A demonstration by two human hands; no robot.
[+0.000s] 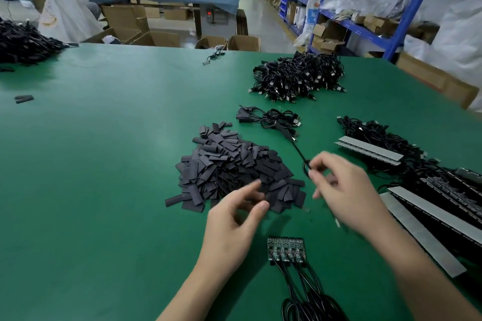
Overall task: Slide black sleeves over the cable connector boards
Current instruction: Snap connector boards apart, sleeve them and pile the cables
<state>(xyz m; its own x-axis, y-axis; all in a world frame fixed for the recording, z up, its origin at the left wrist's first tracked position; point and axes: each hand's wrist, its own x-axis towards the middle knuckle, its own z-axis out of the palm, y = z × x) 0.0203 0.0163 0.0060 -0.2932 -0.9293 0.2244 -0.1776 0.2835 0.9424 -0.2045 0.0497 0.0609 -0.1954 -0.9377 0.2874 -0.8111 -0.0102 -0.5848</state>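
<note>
A loose heap of flat black sleeves (234,172) lies mid-frame on a green surface (104,164); the pieces point every way, so the heap has no single long axis. The left hand (234,219) hovers at the heap's 6 o'clock edge; its grip is loosely curved, thumb and forefinger apart, holding nothing that shows; blur hides whether a fingertip touches a sleeve.

A row of bare connector boards (286,250) sits at 5 o'clock of that hand, between the two forearms; each board's long axis runs 12 to 6, with its lead trailing toward 6; the left hand is nearer to both sleeves and boards.

The right hand (347,190), at 3 o'clock of the heap, pinches a thin black cable (300,154) between thumb and forefinger; the cable runs toward 11 o'clock to a small bundle (268,120) whose ends appear already sleeved.

The coming move probably needs one sleeve lifted and its open end lined up with a board's 12 o'clock end.

Farther out, a large cable pile (297,78) lies at 1 o'clock and pale strips (370,150) at 3 o'clock; beyond the surface stand cartons (243,43) and blue shelving (365,32).
</note>
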